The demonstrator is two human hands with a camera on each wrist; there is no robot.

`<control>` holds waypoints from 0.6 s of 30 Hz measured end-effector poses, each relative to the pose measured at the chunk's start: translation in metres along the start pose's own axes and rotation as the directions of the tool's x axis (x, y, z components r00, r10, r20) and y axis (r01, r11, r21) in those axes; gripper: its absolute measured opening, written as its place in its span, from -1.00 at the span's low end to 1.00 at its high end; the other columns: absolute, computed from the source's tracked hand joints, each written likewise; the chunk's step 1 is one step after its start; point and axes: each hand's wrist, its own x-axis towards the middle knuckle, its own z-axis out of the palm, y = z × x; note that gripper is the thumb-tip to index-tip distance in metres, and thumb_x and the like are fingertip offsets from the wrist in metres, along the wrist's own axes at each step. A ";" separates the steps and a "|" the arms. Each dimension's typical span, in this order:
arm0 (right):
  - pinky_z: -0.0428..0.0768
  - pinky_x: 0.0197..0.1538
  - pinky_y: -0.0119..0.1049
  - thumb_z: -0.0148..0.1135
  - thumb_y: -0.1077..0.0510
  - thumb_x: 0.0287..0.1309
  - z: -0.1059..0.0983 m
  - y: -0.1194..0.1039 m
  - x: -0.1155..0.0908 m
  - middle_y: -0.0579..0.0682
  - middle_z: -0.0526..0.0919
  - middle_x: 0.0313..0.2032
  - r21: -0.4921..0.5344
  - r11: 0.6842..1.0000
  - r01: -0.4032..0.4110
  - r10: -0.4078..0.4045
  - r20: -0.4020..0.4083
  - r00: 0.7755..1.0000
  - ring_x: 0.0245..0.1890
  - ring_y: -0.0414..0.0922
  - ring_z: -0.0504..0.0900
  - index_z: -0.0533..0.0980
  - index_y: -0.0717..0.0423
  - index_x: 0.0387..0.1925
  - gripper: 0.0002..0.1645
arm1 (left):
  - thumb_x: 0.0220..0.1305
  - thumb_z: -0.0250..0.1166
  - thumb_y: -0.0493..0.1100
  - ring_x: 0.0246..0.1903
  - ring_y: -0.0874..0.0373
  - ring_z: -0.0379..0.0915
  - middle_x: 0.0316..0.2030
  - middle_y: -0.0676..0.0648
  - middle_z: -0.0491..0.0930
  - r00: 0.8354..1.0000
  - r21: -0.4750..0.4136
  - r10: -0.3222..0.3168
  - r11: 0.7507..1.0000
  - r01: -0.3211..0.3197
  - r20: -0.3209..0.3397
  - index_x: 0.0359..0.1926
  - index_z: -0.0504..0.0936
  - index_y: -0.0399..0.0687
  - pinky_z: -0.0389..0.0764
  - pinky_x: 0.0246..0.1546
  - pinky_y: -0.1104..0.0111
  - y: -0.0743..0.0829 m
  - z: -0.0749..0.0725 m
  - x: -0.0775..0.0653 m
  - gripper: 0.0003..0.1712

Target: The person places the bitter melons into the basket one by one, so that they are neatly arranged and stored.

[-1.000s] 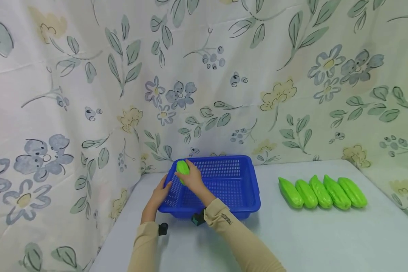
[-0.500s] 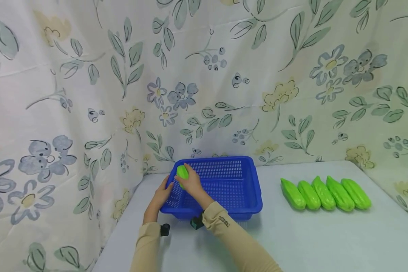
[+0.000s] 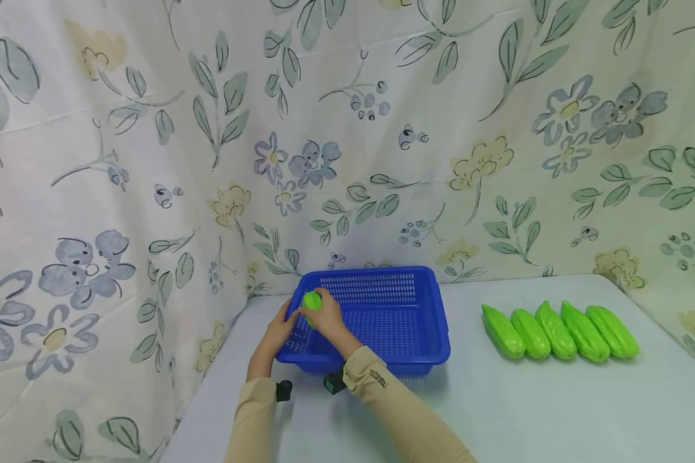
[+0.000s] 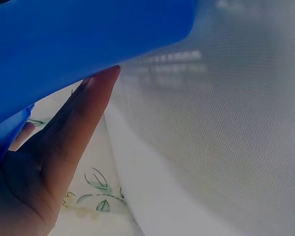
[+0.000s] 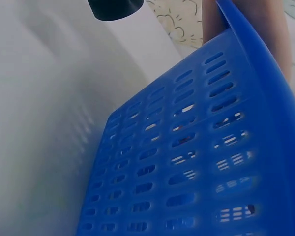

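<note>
A blue perforated plastic basket [image 3: 394, 325] stands on the table, its wall [image 5: 152, 172] filling much of the right wrist view. My left hand [image 3: 279, 332] grips the basket's left rim; in the left wrist view the fingers [image 4: 83, 123] lie against the underside of the blue rim. Over the basket's left end, my right hand [image 3: 329, 315] holds a bright green bitter melon [image 3: 312, 300], seen nearly end-on. Its lower part is hidden behind the fingers and thumb. The right hand itself is out of sight in the right wrist view.
Several more bitter melons [image 3: 562, 331] lie side by side in a row on the white table [image 3: 533, 411], right of the basket. A floral curtain [image 3: 359, 161] hangs behind and along the left. Small dark wrist cameras [image 3: 284, 390] sit below both wrists.
My right hand has lowered the bitter melon slightly into the basket's left end and tilted it more end-on. My left hand stays on the rim. The whole view has shifted slightly.
</note>
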 end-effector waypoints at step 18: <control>0.61 0.11 -0.04 0.39 -0.02 0.13 0.005 -0.004 0.001 0.32 0.55 0.14 -0.097 0.988 -0.121 0.124 0.028 0.992 0.10 0.16 0.59 0.37 0.38 0.26 -0.20 | 0.55 -0.16 0.08 0.36 -0.50 0.08 0.46 -0.41 0.04 1.000 -0.013 -0.001 1.000 0.001 0.002 0.55 -0.09 -0.06 0.22 0.26 -0.35 0.000 -0.001 -0.001 -0.30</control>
